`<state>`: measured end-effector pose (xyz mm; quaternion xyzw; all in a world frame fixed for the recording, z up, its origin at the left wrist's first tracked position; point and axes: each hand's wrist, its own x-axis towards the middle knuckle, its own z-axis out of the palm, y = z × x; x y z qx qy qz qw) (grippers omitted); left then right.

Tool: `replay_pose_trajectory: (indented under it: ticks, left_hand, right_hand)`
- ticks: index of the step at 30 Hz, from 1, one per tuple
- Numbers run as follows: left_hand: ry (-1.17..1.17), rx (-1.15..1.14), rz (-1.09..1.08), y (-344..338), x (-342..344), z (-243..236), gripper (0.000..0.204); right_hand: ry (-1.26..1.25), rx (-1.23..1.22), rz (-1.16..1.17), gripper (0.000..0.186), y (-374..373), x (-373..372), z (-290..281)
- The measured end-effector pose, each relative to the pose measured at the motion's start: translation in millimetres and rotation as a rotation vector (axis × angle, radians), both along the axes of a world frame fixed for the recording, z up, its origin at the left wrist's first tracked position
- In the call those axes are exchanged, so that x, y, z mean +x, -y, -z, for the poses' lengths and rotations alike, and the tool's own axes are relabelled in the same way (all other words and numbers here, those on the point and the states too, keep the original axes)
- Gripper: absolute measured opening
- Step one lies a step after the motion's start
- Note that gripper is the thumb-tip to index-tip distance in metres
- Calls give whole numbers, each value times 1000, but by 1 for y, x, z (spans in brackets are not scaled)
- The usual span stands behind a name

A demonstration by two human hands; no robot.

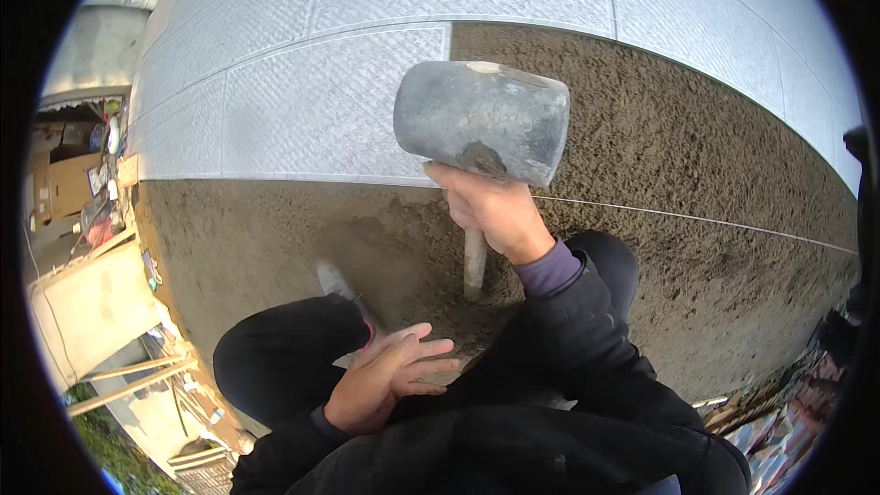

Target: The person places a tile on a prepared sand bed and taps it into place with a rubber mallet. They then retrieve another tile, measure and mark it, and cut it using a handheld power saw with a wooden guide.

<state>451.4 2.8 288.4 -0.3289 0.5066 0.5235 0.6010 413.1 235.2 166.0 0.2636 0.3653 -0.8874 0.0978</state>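
Right hand (500, 215)'s wrapped round a chunky grey mallet (481, 119) just below its head, upper middle of the frame. Left hand (390, 380)'s loosely spread, lower middle. Cardboard box (73, 185) far left, can't tell what's inside.

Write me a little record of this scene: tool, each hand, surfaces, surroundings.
Tool: mallet with a bulky grey head
Right hand: closed around the mallet's handle
Left hand: open, fingers spread, holding nothing visible
Paving: pale grey textured slabs, beyond the person
Ground: rough brown bed, bordering the slabs
Line: thin pale string, stretching rightward
Far left: cardboard box among clutter
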Motion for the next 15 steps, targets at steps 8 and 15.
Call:
replay_pose_trajectory:
  ticks: [8, 15]
  left_hand:
    - [-1401, -74, 672, 72, -73, -57, 22]
    - [-1426, -245, 528, 113, -36, -63, 34]
  right_hand:
    - [-122, 398, -502, 39, 114, 22, 64]
    - [89, 399, -1140, 33, 187, 21, 144]
